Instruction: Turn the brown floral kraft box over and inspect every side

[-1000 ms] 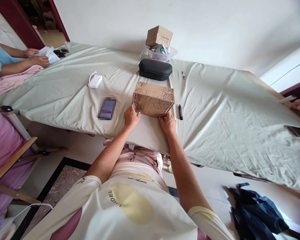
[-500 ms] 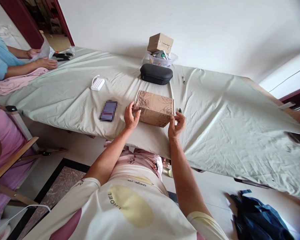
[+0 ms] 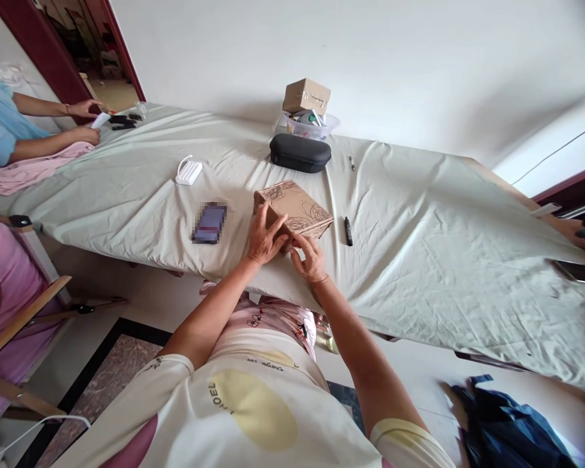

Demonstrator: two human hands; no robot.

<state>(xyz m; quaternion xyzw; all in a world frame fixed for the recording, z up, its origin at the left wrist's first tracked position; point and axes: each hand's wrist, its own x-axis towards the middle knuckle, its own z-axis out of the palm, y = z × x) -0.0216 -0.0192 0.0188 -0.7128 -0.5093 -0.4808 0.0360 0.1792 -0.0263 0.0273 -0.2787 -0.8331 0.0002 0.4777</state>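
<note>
A brown cardboard box [image 3: 299, 205] with dark scribbled lines rests on the cloth-covered table, turned so one corner points toward me. Along its left side lies my left hand [image 3: 264, 242], fingers against the cardboard and thumb near the close corner. My right hand [image 3: 310, 259] grips at that same near corner, with its index finger on the edge; part of the box's front is hidden behind both hands. A black marker [image 3: 348, 231] lies on the cloth to the right of the box.
Behind the box are a black zip case [image 3: 300, 153] and a clear plastic basket [image 3: 329, 123] bearing another carton [image 3: 306, 96]. A phone [image 3: 209, 223] and a white power bank [image 3: 190, 172] lie left. At far left, a person's hands [image 3: 85, 134] hold something white.
The box has been rotated so a corner faces me. My right hand has moved left from its right end to the near corner, uncovering the marker.
</note>
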